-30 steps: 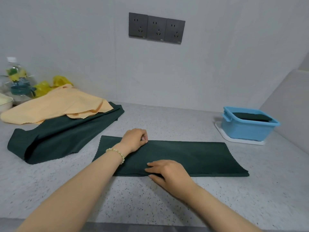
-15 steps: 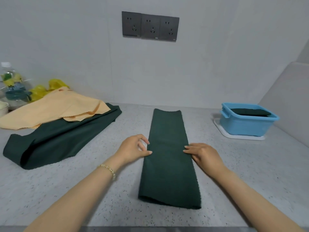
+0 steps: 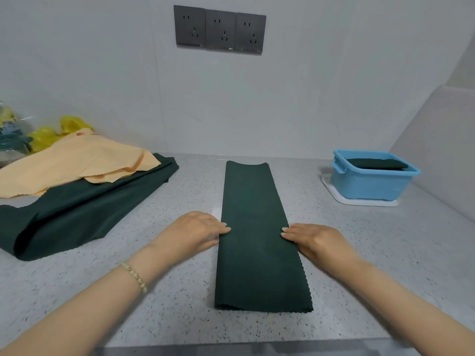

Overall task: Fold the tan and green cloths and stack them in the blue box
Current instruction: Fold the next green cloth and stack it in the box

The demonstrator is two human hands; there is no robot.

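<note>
Green cloth strip, folded long and narrow with zigzag-cut edges, is laid on the speckled, stone-like counter left of the blue box. A second ago it was stretched crosswise; now it is pointed at the wall. Its long edges are touched by flat, straight fingers, nothing being gripped: the left hand on the side away from the box, the right hand on the side toward it. A folded dark green cloth is seen inside the smooth plastic box. Farther left of the box, a rumpled tan cloth is draped over a loose green cloth.
</note>
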